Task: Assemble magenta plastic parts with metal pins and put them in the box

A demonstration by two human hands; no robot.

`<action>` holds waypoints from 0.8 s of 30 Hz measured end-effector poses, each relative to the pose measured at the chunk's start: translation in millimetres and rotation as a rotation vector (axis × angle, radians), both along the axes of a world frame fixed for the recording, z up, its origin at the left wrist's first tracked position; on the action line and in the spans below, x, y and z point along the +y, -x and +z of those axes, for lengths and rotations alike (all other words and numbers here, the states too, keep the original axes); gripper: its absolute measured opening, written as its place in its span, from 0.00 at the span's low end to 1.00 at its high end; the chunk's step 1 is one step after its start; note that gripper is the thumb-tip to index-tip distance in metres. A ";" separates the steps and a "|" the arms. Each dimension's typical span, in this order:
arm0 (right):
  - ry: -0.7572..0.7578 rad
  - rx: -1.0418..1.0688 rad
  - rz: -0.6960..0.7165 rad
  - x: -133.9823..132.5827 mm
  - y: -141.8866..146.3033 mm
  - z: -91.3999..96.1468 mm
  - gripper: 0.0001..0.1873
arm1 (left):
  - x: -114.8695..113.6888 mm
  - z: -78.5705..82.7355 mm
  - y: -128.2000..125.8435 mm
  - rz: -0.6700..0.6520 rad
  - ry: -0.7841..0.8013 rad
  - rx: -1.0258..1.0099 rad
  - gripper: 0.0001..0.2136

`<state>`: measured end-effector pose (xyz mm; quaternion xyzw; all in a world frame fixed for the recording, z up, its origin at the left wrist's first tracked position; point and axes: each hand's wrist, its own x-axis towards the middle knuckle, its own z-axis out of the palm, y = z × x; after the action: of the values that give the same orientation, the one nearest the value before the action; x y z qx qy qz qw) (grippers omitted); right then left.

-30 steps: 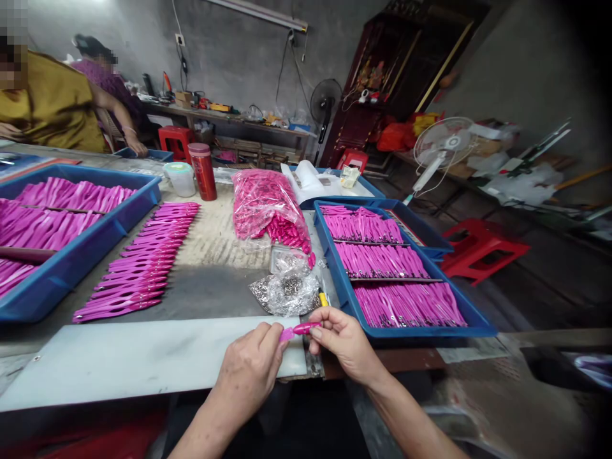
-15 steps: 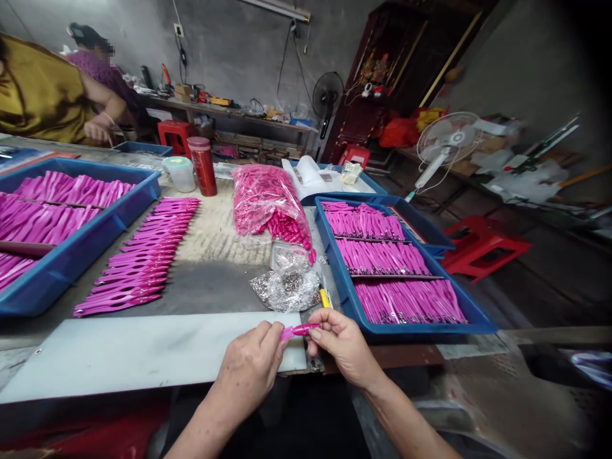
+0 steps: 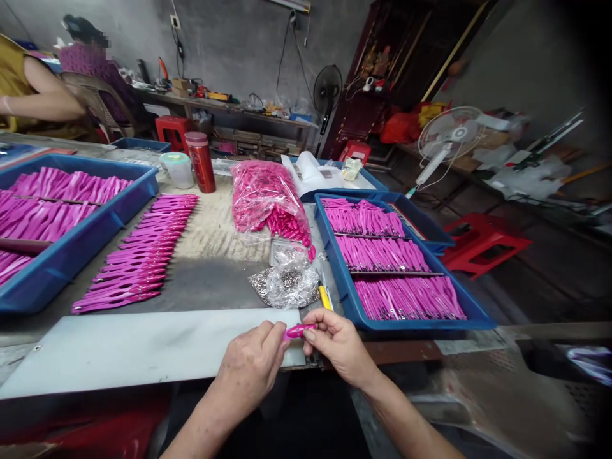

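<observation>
Between my two hands, over the front edge of a white board (image 3: 143,350), is a slim pink plastic piece with a glossy dark pink tip (image 3: 299,331). My left hand (image 3: 251,360) is closed around its lighter end, which the fingers mostly hide. The thumb and fingers of my right hand (image 3: 339,344) pinch the dark tip. Just beyond lies a clear plastic bag of small metal parts (image 3: 287,284), with a yellow-handled tool (image 3: 325,297) beside it. A long row of similar pink pieces with dark tips (image 3: 138,255) lies to the left.
Blue trays of pink pieces stand left (image 3: 62,271) and right (image 3: 344,299). A bag of dark pink parts (image 3: 270,197), a red jar (image 3: 201,162) and a white tub (image 3: 178,170) stand farther back. Co-workers sit at the far left, one in a yellow top (image 3: 12,83).
The dark tip sits closer to my left fingers, and less of the light part shows. My right hand has shifted slightly left. The co-worker in yellow has moved left.
</observation>
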<state>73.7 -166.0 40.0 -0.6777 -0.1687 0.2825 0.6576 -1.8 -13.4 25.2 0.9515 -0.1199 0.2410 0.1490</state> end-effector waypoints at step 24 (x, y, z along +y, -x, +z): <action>0.237 -0.633 0.204 -5.7 0.4 6.0 0.06 | -1.4 8.3 2.0 -0.050 -0.035 0.021 0.09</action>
<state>73.3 -171.7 46.0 -0.7828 -0.3970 0.1403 0.4582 -3.8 -14.8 33.5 0.9531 -0.1461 0.2252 0.1397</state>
